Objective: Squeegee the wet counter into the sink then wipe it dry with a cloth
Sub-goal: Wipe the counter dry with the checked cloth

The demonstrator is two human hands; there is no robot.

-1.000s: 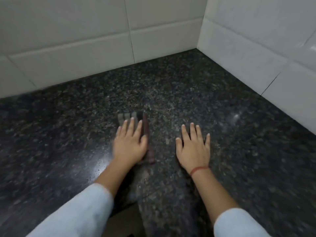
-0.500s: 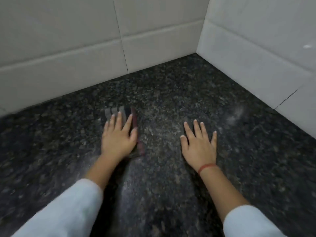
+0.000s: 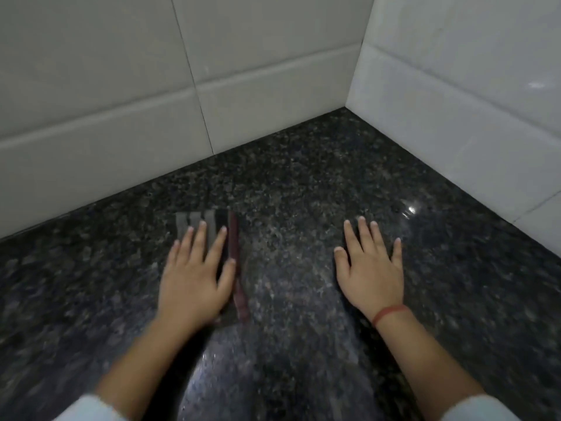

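Hands: two, the left hand (image 3: 194,284) and the right hand (image 3: 372,268), both flat, palms down, fingers spread.
Cloths: one, a striped cloth (image 3: 212,223) in grey, black and dark red, under the left hand.
Wristbands: one, a red band (image 3: 388,312) on the right wrist.
Tabletops: one, a dark speckled tabletop (image 3: 303,192).
Tiled walls: two, meeting in a corner (image 3: 346,106).
Light sleeves: two, at the bottom edge.

A folded grey-striped cloth (image 3: 212,235) with a maroon edge lies flat on the dark granite counter (image 3: 303,192).
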